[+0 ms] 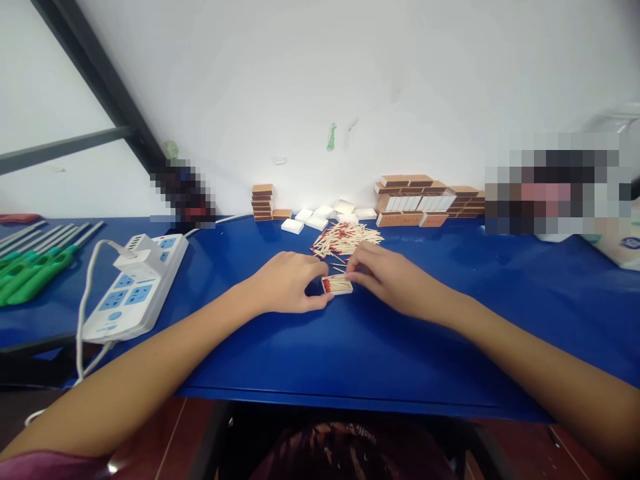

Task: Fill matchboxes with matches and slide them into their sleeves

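Note:
A small white matchbox tray (345, 292), partly filled with red-tipped matches (339, 284), rests on the blue table. My left hand (290, 283) grips its left end between thumb and fingers. At the tray's right end, the fingertips of my right hand (383, 277) are pinched together over the matches; whatever they hold is too small to make out. Just behind both hands lies a heap of loose matches (350, 235), with a few strays between heap and tray. Several white empty trays (293, 226) sit behind the heap.
Brown matchboxes are stacked against the wall, a small stack (263, 200) left and a larger one (413, 219) right. On the left are a white power strip (135, 293) with a cable and green-handled screwdrivers (43, 273). A pale packet (617, 230) stands far right.

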`<state>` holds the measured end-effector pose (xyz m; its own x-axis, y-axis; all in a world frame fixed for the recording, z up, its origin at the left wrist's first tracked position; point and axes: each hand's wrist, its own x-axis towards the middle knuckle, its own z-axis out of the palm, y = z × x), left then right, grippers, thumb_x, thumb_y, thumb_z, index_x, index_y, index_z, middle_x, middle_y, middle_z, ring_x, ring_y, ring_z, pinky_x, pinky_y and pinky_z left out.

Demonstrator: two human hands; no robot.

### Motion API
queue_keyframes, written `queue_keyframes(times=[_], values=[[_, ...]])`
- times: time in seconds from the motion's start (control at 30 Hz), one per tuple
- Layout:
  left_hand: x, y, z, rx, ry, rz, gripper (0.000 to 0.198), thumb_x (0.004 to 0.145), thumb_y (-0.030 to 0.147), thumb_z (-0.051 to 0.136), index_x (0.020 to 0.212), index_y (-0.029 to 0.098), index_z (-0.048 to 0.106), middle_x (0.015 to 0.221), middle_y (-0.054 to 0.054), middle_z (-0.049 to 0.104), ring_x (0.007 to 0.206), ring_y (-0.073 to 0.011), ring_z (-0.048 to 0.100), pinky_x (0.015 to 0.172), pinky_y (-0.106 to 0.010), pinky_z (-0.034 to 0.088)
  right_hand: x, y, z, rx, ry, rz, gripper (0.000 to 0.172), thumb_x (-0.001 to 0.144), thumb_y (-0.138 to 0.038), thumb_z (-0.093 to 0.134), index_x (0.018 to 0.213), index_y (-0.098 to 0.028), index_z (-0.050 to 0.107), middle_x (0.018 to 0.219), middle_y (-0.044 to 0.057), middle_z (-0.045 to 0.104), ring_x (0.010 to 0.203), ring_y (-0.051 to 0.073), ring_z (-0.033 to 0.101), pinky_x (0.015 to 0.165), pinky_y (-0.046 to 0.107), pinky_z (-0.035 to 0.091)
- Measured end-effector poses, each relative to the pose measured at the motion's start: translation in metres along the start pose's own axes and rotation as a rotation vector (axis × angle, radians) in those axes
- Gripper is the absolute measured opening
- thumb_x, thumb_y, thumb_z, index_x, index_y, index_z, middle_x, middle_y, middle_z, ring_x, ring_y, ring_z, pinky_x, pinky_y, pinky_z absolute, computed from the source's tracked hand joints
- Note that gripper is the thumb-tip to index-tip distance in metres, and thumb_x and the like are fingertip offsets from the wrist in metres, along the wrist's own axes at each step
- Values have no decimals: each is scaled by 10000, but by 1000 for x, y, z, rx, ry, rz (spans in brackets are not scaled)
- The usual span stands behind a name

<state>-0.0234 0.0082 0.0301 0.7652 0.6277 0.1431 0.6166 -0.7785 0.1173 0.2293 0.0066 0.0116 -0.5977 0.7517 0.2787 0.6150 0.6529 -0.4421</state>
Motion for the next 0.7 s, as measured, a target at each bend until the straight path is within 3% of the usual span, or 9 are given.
queue_keyframes(times=[0.13, 0.27, 0.47, 0.57, 0.7], values=[[0, 1, 1, 4, 2, 8, 286, 945, 453, 632, 895, 177, 690, 843, -35, 722, 713, -183, 660, 623, -303, 425, -2, -11, 4, 23, -57, -17, 163, 1051, -311, 540, 949, -218, 626, 1012, 79, 643, 844, 203, 603, 733, 329, 452], [0, 2, 0, -12, -3, 18, 281, 941, 450, 641, 932, 177, 708, 831, -28, 717, 701, -176, 653, 622, -303, 422, 1, -1, 2, 17, 32, -27, 142, 1036, -302, 569, 949, -217, 643, 967, 71, 646, 820, 196, 584, 722, 327, 445], [-1, 6, 1, -45, -1, 39, 289, 931, 450, 661, 991, 177, 733, 840, -29, 720, 691, -171, 650, 612, -297, 421, 12, 14, 15, 28, 94, 104, 99, 968, -314, 669, 961, -219, 693, 908, 42, 668, 711, 164, 556, 671, 310, 420], [0, 7, 2, -48, 2, 48, 295, 935, 457, 655, 984, 175, 729, 845, -31, 721, 682, -168, 646, 614, -299, 426, 18, 15, 20, -15, 83, 145, 147, 948, -336, 694, 871, -212, 674, 885, 44, 671, 724, 170, 560, 651, 307, 394], [1, 7, 3, -43, -10, 39, 289, 943, 449, 641, 977, 175, 726, 838, -30, 717, 682, -166, 645, 622, -295, 432, 17, 19, 15, -6, 26, 62, 208, 988, -330, 631, 819, -209, 622, 868, 57, 658, 776, 195, 566, 689, 323, 410]])
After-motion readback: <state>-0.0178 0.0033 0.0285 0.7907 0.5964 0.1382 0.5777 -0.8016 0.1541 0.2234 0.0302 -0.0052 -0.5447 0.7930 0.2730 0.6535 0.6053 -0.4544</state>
